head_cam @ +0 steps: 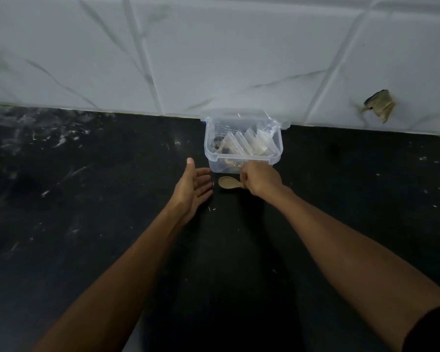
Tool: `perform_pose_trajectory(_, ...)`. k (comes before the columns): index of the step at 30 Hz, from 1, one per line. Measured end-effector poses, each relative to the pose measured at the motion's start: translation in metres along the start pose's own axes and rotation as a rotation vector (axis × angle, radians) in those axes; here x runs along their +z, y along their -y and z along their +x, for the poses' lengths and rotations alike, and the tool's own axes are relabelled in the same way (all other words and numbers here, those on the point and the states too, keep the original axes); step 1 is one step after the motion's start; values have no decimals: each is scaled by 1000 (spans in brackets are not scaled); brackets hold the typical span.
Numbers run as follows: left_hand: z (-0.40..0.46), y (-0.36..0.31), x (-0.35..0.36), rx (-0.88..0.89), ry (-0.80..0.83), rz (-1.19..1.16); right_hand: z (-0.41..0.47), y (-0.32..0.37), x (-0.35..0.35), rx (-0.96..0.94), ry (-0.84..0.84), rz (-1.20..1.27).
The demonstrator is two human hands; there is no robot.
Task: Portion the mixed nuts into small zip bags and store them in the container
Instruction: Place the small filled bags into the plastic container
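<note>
A: Spoon [228,182] first. It lies on the black worktop [87,224] just in front of the clear container [243,141], bowl pointing left, handle running right into the right hand [261,181]. So its long axis is crosswise, parallel to the container's near wall.

B: And that hand has it?

A: Yes, fingers curled around the handle end, knuckles up. Whether the bowl is resting on the worktop or just above it, I cannot tell.

B: The left hand [194,190]?

A: Open, palm turned inward, fingers straight, holding nothing. Its fingertips sit just beside the spoon's bowl and near the container's lower left corner.

B: Where are the bags?

A: Several small zip bags [247,142] stand on edge inside the container, which is pushed back against the tiled wall [214,59]. Its lid looks to be off or tipped behind; hard to say.

B: My guess: portioning is mostly done.

A: I would judge so. No loose nuts show. Both hands are near the container, the right touching or nearly touching its front.
</note>
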State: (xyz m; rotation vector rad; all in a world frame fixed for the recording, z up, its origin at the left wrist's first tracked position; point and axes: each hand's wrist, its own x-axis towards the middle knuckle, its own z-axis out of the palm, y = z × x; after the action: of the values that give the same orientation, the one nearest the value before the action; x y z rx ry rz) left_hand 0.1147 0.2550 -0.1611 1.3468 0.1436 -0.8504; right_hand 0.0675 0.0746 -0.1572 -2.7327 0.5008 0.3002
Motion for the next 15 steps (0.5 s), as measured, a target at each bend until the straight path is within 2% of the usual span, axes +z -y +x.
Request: perform_pose_trajectory(15, 9, 4, -1, -6, -5, -7, 0, 7, 18, 58, -72, -79)
